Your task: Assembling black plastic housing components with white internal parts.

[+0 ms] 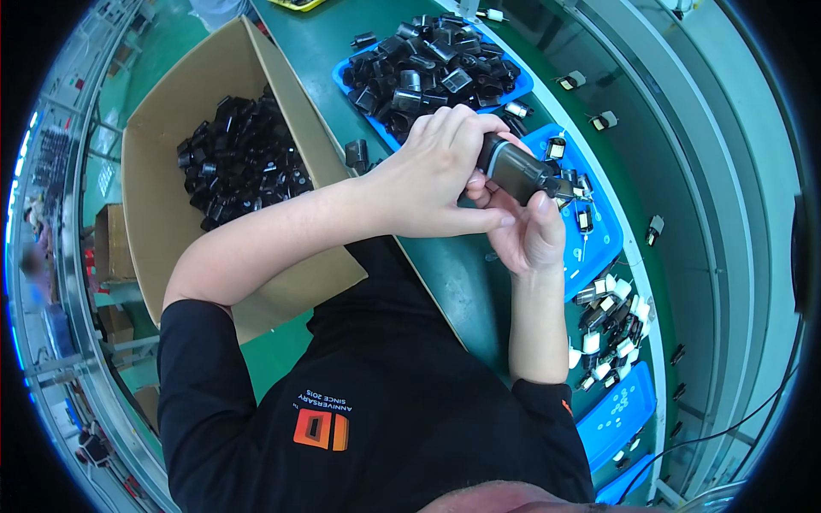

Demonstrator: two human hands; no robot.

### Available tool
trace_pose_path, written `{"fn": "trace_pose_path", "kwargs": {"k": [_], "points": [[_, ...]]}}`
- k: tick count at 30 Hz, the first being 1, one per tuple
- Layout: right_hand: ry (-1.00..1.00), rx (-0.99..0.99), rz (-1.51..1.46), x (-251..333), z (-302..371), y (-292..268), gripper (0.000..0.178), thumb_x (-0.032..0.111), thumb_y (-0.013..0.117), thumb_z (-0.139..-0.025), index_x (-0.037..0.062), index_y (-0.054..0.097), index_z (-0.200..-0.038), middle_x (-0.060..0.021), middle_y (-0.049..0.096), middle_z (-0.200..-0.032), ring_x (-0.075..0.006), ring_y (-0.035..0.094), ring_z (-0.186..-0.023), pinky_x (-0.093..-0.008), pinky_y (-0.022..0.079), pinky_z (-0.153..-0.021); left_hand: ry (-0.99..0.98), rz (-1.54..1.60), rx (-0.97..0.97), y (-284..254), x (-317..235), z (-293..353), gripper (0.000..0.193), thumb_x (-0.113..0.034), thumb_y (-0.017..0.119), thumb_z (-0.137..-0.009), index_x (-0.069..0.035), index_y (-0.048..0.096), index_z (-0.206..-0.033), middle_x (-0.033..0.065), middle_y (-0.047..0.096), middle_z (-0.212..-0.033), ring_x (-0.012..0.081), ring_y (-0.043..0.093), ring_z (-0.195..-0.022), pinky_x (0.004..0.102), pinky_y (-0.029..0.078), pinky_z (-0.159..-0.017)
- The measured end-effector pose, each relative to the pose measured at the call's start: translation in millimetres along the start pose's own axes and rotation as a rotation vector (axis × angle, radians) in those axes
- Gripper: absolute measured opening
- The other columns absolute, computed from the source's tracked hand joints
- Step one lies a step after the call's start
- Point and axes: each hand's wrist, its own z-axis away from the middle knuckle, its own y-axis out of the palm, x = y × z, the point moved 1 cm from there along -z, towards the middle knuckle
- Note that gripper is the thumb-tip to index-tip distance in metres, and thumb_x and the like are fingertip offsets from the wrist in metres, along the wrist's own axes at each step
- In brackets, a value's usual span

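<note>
Both of my hands meet over the bench around one glossy black plastic housing [516, 173], box-shaped with a pale band near one end. My left hand [432, 175] reaches across from the left, its fingers curled over the far end of the housing. From below, my right hand [532, 232] grips the near end, thumb against it and fingers underneath, partly hidden. Just beyond the housing's near end, small dark parts with pale tops [583, 190] lie in a blue tray [603, 244]. A loose black housing [357, 156] sits on the bench beside my left wrist.
A large cardboard box [184, 103] at left holds many black housings [244, 158]. Another blue tray [522, 81] at the back is heaped with them. White-and-black parts [611, 321] are piled right of my right forearm, above a blue tray [620, 410]. Parts sit along a dark green strip [633, 162].
</note>
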Motion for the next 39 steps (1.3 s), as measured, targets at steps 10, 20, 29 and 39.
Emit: {"fn": "trace_pose_path", "kwargs": {"k": [10,20,29,39], "points": [[-0.068,-0.142,0.18,-22.4,3.5,21.0,0.072,0.028,0.077,-0.077,-0.0035,0.043,-0.132,-0.0095,0.055,-0.105,-0.0173,0.056,-0.097,-0.0313,0.044,-0.092,-0.109,-0.149,-0.014,-2.0,0.0,10.1,0.078,-0.041,0.075,-0.07,-0.003,0.039,-0.127,0.0167,0.045,-0.105,0.0339,0.045,-0.1,0.0423,0.033,-0.09],[-0.142,-0.066,0.031,-30.5,9.3,-0.7,0.065,0.011,0.081,-0.069,0.0054,0.054,-0.128,-0.0065,0.056,-0.126,-0.0192,0.054,-0.116,-0.036,0.042,-0.101,0.081,0.043,-0.024,-2.8,-8.8,2.6,0.068,-0.04,0.071,-0.073,-0.003,0.043,-0.122,0.0167,0.045,-0.11,0.034,0.045,-0.103,0.0441,0.031,-0.091],[-0.049,-0.451,1.102,125.2,33.2,-23.2,0.054,0.001,0.07,-0.079,0.0035,0.052,-0.13,-0.0139,0.063,-0.117,-0.0205,0.065,-0.104,-0.0315,0.053,-0.089,-0.16,0.105,-0.017,-48.6,15.3,-0.7,0.083,-0.025,0.069,-0.078,0.001,0.028,-0.146,0.0192,0.042,-0.138,0.0299,0.04,-0.129,0.0416,0.027,-0.11],[0.443,-1.028,2.11,354.5,265.6,-297.7,0.053,0.011,0.054,-0.081,-0.0003,0.053,-0.132,-0.0234,0.059,-0.127,-0.0329,0.055,-0.121,-0.0385,0.041,-0.104,-0.801,-0.249,0.035,-149.6,203.0,218.0,0.032,-0.021,0.063,-0.086,-0.002,0.065,-0.112,0.0156,0.069,-0.102,0.0223,0.066,-0.092,0.0349,0.052,-0.084]]}}
